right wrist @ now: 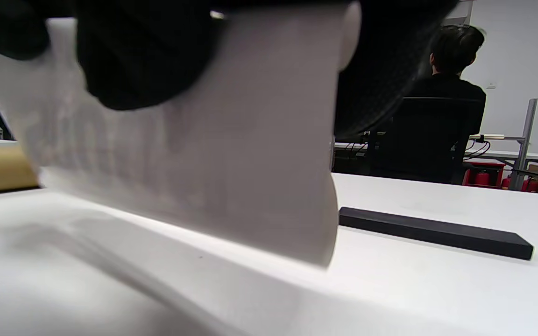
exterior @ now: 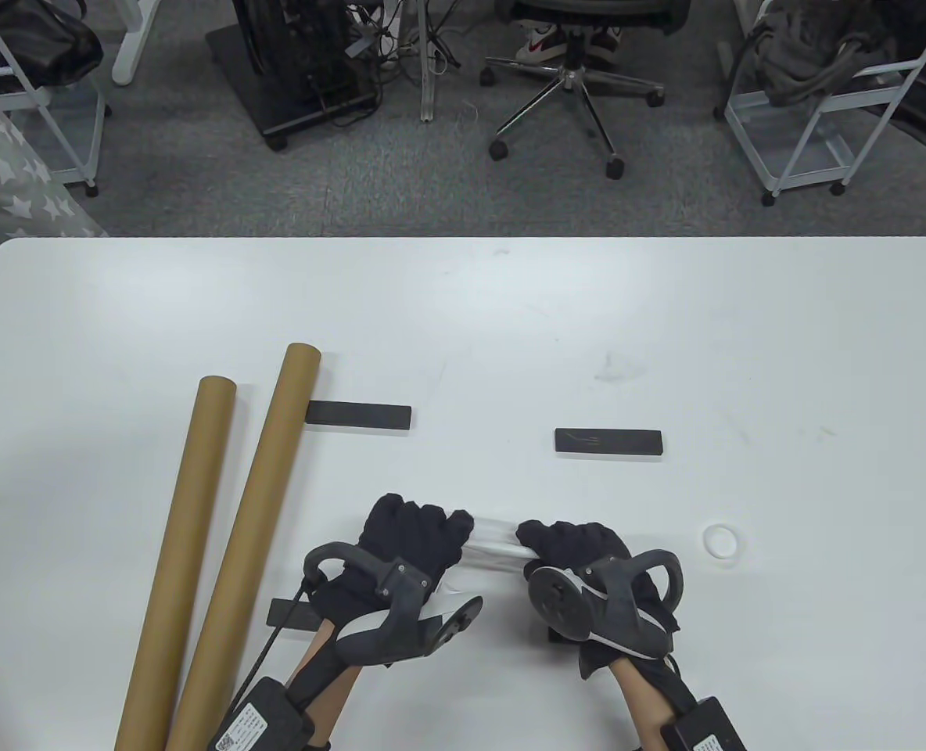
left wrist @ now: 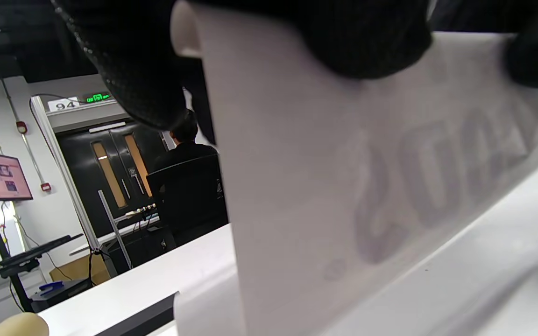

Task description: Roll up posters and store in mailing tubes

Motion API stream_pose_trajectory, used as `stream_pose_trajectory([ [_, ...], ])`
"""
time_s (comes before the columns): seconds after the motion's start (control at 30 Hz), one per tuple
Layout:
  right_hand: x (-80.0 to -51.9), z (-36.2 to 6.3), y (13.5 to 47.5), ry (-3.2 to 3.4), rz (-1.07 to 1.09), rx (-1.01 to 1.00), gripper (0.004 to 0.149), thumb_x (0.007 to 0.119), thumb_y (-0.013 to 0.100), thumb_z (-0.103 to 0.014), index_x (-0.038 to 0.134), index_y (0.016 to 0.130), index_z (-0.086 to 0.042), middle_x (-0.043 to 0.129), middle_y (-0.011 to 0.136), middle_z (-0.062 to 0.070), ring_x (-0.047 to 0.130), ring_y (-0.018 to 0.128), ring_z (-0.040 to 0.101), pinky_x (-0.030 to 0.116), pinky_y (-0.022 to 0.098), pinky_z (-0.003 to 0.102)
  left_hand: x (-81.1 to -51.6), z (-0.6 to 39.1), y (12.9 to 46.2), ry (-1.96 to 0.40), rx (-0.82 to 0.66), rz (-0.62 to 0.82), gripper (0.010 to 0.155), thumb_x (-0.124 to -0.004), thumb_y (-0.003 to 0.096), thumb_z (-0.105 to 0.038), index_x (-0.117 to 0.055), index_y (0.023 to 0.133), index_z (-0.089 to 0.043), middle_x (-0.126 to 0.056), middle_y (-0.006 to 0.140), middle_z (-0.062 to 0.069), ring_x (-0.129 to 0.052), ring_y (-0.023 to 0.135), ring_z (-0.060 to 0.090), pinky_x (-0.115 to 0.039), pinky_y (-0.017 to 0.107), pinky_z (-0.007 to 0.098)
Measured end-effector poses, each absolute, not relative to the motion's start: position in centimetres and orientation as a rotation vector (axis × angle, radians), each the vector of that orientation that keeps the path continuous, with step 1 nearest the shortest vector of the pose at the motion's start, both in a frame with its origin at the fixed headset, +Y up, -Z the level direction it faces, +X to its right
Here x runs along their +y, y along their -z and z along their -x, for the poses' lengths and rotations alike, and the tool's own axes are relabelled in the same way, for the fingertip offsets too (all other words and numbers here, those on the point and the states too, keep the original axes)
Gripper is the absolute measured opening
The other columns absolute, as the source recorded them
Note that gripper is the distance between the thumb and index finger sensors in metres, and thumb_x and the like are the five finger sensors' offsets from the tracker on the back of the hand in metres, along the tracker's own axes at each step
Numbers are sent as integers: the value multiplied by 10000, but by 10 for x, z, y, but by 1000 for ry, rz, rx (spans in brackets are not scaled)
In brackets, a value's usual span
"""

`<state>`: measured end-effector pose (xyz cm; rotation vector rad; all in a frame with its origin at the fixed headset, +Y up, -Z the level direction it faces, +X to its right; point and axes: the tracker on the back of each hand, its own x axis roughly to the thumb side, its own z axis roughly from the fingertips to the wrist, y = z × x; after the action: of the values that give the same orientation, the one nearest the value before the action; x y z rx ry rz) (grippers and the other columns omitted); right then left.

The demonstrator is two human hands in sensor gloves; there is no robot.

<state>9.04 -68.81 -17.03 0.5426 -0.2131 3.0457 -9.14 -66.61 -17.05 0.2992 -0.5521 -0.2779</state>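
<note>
A white poster [exterior: 494, 544] lies partly rolled near the table's front edge, and both gloved hands grip the roll. My left hand [exterior: 412, 536] holds its left end with fingers curled over the top. My right hand [exterior: 568, 544] holds the right end the same way. In the left wrist view the poster [left wrist: 343, 186] hangs as a sheet under my fingers [left wrist: 367, 37], with faint grey lettering showing through. The right wrist view shows the poster's [right wrist: 213, 163] other edge under my fingers [right wrist: 138, 56]. Two brown mailing tubes [exterior: 185, 547] [exterior: 248, 532] lie side by side at the left.
Black weight bars lie on the table [exterior: 666, 328]: one [exterior: 359, 415] by the tubes, one [exterior: 608, 442] at the middle right, two more partly under my wrists [exterior: 287, 614]. A white tube cap [exterior: 722, 540] sits right of my right hand. A person [right wrist: 442, 116] sits beyond the table.
</note>
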Motion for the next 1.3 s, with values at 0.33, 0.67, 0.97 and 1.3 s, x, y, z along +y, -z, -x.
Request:
stream_pose_trajectory([
  [0.33, -691, -88, 169, -3065, -570, -99, 565, 755, 449, -427, 608, 954, -222, 796, 745, -5, 861, 550, 260, 727, 645, 604, -668, 89, 172, 289, -570, -207, 485, -652, 478, -577, -700, 892, -330, -851, 701, -107, -892, 538, 132, -769, 725, 509],
  [0.67, -690, -87, 167, -3086, -599, -179, 410, 764, 463, -399, 800, 846, -257, 871, 802, 21, 920, 634, 297, 736, 649, 607, -671, 87, 169, 391, -578, -250, 271, -762, 465, -556, -845, 654, -380, -945, 635, -136, -978, 565, 147, -791, 728, 495],
  [0.97, -689, -89, 169, -3046, -563, -196, 539, 763, 430, -391, 741, 935, -203, 884, 704, -12, 946, 545, 233, 807, 608, 556, -669, 89, 169, 371, -532, -260, 555, -703, 497, -483, -746, 1028, -328, -784, 947, -26, -882, 768, 199, -732, 758, 539],
  [1.3, -691, -95, 172, -3038, -519, -202, 536, 781, 396, -404, 770, 895, -211, 957, 718, -35, 1025, 546, 207, 844, 584, 506, -666, 93, 170, 338, -548, -349, 510, -739, 454, -475, -757, 953, -376, -946, 805, -164, -1029, 650, 75, -832, 722, 420],
])
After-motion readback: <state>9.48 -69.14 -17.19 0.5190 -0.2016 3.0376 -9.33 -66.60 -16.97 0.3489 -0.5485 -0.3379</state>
